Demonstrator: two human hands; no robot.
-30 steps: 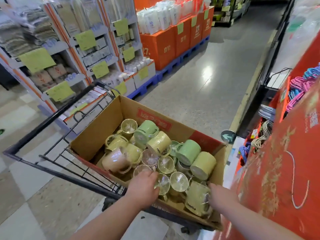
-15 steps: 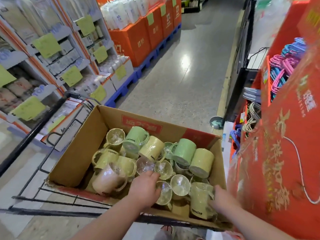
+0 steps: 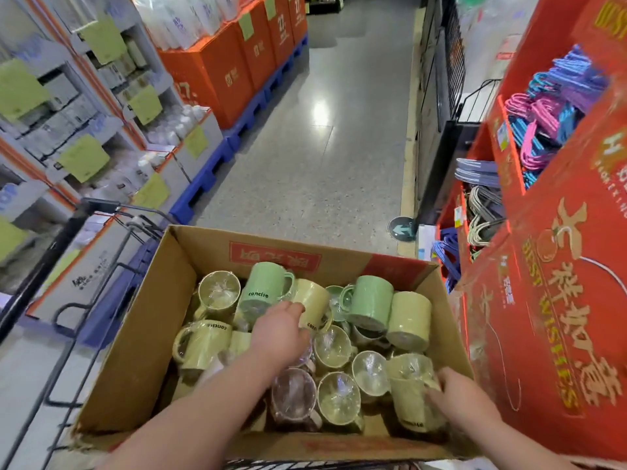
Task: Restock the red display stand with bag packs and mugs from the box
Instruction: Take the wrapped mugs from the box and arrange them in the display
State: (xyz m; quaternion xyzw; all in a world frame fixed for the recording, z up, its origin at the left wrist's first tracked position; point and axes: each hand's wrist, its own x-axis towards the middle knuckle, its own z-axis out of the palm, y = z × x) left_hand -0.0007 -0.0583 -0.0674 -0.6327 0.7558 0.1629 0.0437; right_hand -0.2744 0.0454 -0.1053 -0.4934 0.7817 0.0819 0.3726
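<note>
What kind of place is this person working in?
Probably a retail store aisle: shelves with yellow-green price cards line the left, orange cartons sit on blue pallets, and a red display stand of coloured bag packs stands on the right.

In the cardboard box (image 3: 146,334) of wrapped mugs (image 3: 339,396), the left hand (image 3: 281,334) touches a yellow mug (image 3: 314,296); the right hand (image 3: 466,398) grips a near-right mug (image 3: 407,398) beside the red display stand (image 3: 559,317).

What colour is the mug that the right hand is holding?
Pale yellow-green mug, wrapped in clear plastic; the head view shows it.
</note>
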